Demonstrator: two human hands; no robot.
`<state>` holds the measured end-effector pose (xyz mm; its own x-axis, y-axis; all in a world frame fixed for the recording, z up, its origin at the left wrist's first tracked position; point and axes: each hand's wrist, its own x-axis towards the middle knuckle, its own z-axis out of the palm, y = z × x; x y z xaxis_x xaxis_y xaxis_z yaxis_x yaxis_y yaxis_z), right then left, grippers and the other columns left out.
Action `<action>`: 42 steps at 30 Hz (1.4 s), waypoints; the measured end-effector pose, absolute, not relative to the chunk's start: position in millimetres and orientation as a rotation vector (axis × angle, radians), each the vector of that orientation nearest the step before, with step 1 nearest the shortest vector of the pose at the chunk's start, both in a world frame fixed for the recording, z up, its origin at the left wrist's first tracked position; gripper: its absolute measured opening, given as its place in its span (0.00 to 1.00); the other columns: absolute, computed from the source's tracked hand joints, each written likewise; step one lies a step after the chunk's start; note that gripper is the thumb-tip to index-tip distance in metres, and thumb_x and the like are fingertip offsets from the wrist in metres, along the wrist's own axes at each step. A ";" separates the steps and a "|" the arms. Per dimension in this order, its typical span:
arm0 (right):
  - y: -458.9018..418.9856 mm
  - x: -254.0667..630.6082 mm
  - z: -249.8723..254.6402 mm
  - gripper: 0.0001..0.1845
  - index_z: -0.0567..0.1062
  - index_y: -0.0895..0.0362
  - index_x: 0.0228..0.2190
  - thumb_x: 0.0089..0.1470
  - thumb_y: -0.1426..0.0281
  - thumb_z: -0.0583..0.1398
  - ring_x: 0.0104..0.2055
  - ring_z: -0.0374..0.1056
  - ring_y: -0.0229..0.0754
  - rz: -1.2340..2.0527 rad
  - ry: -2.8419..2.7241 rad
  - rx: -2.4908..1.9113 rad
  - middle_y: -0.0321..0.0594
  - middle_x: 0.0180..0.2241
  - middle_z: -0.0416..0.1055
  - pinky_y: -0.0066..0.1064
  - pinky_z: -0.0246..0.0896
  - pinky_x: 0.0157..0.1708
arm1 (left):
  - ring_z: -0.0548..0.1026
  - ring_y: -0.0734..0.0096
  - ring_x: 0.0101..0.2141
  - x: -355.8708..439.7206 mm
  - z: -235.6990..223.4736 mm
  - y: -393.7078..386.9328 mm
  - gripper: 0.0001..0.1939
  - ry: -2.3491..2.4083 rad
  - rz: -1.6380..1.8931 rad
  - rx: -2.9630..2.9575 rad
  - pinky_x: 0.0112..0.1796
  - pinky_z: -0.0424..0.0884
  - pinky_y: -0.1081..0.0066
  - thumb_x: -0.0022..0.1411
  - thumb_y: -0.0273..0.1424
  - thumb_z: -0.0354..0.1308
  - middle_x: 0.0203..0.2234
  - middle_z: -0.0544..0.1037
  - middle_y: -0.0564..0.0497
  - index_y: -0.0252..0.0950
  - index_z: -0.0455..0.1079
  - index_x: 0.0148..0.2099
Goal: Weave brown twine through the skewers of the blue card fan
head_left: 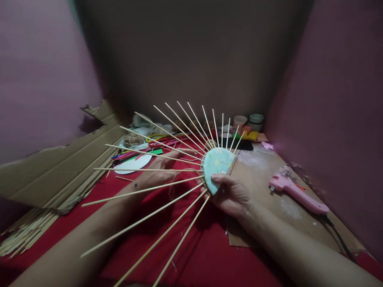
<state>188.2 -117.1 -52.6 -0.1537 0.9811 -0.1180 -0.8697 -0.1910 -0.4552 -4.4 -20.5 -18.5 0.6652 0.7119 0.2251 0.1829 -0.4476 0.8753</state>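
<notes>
My right hand (231,193) grips a pale blue-green patterned disc (216,167) by its lower edge, thumb across the face. Several thin wooden sticks (167,153) fan out from the disc's rim to the left, up and down. My left hand (163,169) reaches in behind the sticks from the left, its fingers curled near the disc among the sticks. Whether it holds one of them is hidden by the sticks.
A pink glue gun (295,193) with a black cord lies on a cardboard sheet (263,175) at right. Folded cardboard (60,175) and a stick bundle lie at left. Twine, coloured paper strips, a white disc (133,163) and small cups (248,119) sit behind on the red cloth (203,247).
</notes>
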 end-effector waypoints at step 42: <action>-111.7 191.5 -56.4 0.12 0.71 0.64 0.28 0.35 0.83 0.57 0.28 0.73 0.43 1.834 -0.307 -0.461 0.43 0.22 0.75 0.44 0.69 0.41 | 0.72 0.71 0.30 44.2 -48.3 -34.4 0.10 0.634 0.991 2.218 0.32 0.68 0.71 0.59 0.32 0.53 0.27 0.75 0.49 0.33 0.72 0.31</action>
